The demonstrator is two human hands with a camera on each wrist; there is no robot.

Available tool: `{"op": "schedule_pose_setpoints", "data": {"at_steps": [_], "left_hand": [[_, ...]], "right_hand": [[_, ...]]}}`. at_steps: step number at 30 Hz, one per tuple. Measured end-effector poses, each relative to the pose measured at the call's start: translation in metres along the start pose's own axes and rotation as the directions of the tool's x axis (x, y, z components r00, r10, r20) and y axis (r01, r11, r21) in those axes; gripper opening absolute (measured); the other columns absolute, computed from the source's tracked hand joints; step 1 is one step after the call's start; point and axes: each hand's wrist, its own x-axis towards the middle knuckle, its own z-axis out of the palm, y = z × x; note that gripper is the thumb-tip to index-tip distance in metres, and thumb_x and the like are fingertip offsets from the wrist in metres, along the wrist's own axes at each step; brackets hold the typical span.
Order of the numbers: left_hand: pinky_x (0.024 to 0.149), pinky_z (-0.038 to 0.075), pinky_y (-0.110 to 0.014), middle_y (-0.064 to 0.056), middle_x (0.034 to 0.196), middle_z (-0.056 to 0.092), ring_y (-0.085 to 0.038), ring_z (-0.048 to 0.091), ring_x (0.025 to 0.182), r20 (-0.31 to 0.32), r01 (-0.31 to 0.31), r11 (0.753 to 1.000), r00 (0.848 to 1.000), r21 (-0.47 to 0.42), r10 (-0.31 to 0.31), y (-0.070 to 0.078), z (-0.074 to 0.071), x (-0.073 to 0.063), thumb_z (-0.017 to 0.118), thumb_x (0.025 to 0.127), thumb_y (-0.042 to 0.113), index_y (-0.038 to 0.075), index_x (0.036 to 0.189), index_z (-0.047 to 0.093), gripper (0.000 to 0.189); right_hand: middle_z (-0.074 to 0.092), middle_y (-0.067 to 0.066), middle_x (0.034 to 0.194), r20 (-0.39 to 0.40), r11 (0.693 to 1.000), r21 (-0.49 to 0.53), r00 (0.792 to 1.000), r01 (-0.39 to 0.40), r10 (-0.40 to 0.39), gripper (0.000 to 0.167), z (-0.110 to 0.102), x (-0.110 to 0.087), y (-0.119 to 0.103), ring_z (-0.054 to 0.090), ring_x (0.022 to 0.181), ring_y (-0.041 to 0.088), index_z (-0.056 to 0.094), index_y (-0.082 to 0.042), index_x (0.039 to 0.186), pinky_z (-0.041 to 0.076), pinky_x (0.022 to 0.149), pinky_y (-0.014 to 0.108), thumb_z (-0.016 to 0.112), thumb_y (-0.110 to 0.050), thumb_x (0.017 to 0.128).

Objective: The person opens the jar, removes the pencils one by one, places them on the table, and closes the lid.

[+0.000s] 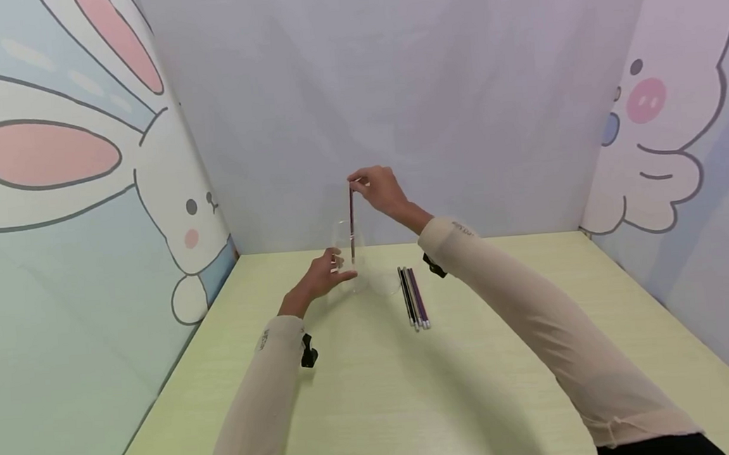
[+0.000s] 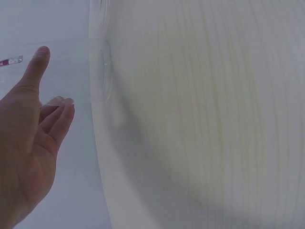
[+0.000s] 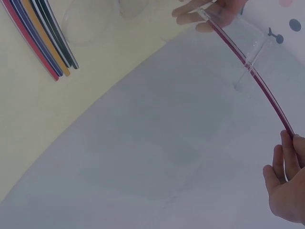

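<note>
My left hand (image 1: pixel 322 276) holds a tall clear cup (image 1: pixel 343 234) upright, fingers and thumb curled round its sides. The cup's thick base (image 2: pixel 106 71) shows in the left wrist view. Above it, my right hand (image 1: pixel 379 186) pinches a dark red pencil (image 1: pixel 352 218) by its top. The pencil stands nearly vertical, its silver end (image 3: pixel 204 14) down inside the cup, above the base. In the right wrist view, the pencil crosses the cup's rim (image 3: pixel 251 66). Several more pencils (image 1: pixel 414 298) lie side by side on the table, right of the cup.
A clear round thing (image 1: pixel 386 283) sits on the table (image 1: pixel 364 397) between the cup and the lying pencils; its exact kind is hard to tell. Behind the table's far edge hangs a plain pale curtain (image 1: pixel 393 98). Cartoon-printed panels (image 1: pixel 57 277) stand at both sides.
</note>
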Motion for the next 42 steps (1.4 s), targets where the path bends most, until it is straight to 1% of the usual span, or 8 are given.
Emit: {"op": "schedule_pose_setpoints", "data": {"at_steps": [5, 11, 19, 23, 25, 30, 37, 42], "left_hand": [[0.116, 0.046, -0.052, -0.027, 0.148, 0.053, -0.039, 0.048, 0.143, 0.0, -0.001, 1.0, 1.0, -0.001, 0.001, -0.002, -0.001, 0.001, 0.076, 0.097, 0.035, -0.001, 0.152, 0.034, 0.077], [0.116, 0.045, -0.052, -0.029, 0.149, 0.051, -0.04, 0.047, 0.143, 0.005, -0.011, 1.0, 1.0, -0.008, 0.011, -0.003, -0.001, 0.001, 0.076, 0.098, 0.034, -0.002, 0.152, 0.033, 0.077], [0.116, 0.045, -0.052, -0.028, 0.148, 0.052, -0.039, 0.047, 0.143, 0.006, -0.007, 1.0, 1.0, -0.01, 0.007, -0.002, -0.001, 0.002, 0.077, 0.097, 0.033, -0.002, 0.151, 0.034, 0.077], [0.117, 0.044, -0.051, -0.028, 0.149, 0.051, -0.039, 0.047, 0.144, 0.006, 0.001, 1.0, 1.0, -0.008, -0.001, -0.002, -0.002, 0.002, 0.076, 0.097, 0.033, -0.001, 0.151, 0.034, 0.076], [0.117, 0.044, -0.051, -0.028, 0.15, 0.051, -0.039, 0.046, 0.144, 0.008, 0.003, 1.0, 1.0, -0.006, -0.003, -0.002, -0.002, 0.001, 0.076, 0.097, 0.032, -0.002, 0.151, 0.033, 0.076], [0.116, 0.045, -0.051, -0.026, 0.15, 0.051, -0.038, 0.047, 0.144, 0.009, 0.006, 1.0, 1.0, 0.002, -0.006, -0.002, -0.002, 0.001, 0.075, 0.098, 0.032, -0.002, 0.152, 0.033, 0.076], [0.116, 0.046, -0.05, -0.026, 0.149, 0.052, -0.039, 0.047, 0.143, 0.003, 0.004, 1.0, 1.0, 0.002, -0.004, -0.004, -0.002, 0.002, 0.076, 0.098, 0.033, -0.003, 0.152, 0.033, 0.078], [0.116, 0.046, -0.05, -0.026, 0.149, 0.052, -0.039, 0.047, 0.143, 0.0, 0.005, 1.0, 1.0, 0.011, -0.005, -0.005, -0.003, 0.002, 0.076, 0.098, 0.033, -0.002, 0.152, 0.033, 0.077]], "right_hand": [[0.076, 0.011, 0.118, -0.036, 1.0, 0.006, 0.999, -0.004, 0.004, 0.023, -0.008, 0.008, -0.001, 0.072, 0.105, 0.022, 0.075, -0.006, 0.124, 0.061, 0.087, 0.038, 0.065, -0.014, 0.105], [0.076, 0.011, 0.117, -0.071, 1.0, 0.016, 0.997, -0.009, 0.01, 0.024, -0.021, 0.016, -0.006, 0.073, 0.104, 0.022, 0.076, -0.006, 0.123, 0.061, 0.086, 0.038, 0.065, -0.017, 0.105], [0.077, 0.011, 0.115, -0.153, 0.998, 0.043, 0.986, -0.056, 0.061, 0.023, -0.041, 0.027, -0.008, 0.074, 0.104, 0.021, 0.077, -0.007, 0.122, 0.06, 0.086, 0.037, 0.067, -0.018, 0.104], [0.077, 0.01, 0.117, -0.179, 0.997, 0.051, 0.982, -0.057, 0.065, 0.024, -0.049, 0.031, -0.006, 0.074, 0.105, 0.021, 0.077, -0.008, 0.123, 0.06, 0.087, 0.035, 0.067, -0.018, 0.104], [0.077, 0.01, 0.117, -0.193, 0.997, 0.052, 0.979, -0.054, 0.064, 0.024, -0.053, 0.032, -0.005, 0.074, 0.105, 0.021, 0.077, -0.008, 0.123, 0.059, 0.085, 0.034, 0.067, -0.018, 0.104], [0.077, 0.01, 0.118, -0.223, 0.996, 0.065, 0.972, -0.064, 0.077, 0.024, -0.061, 0.031, -0.003, 0.073, 0.106, 0.021, 0.077, -0.009, 0.123, 0.055, 0.081, 0.032, 0.066, -0.019, 0.104], [0.075, 0.01, 0.121, -0.213, 0.993, 0.074, 0.972, -0.088, 0.102, 0.026, -0.069, 0.023, 0.01, 0.072, 0.109, 0.023, 0.076, -0.009, 0.125, 0.058, 0.094, 0.038, 0.066, -0.02, 0.105], [0.075, 0.012, 0.122, -0.196, 0.993, 0.061, 0.974, -0.105, 0.115, 0.026, -0.072, 0.01, 0.026, 0.072, 0.11, 0.025, 0.075, -0.008, 0.126, 0.058, 0.097, 0.043, 0.065, -0.02, 0.105]]}}
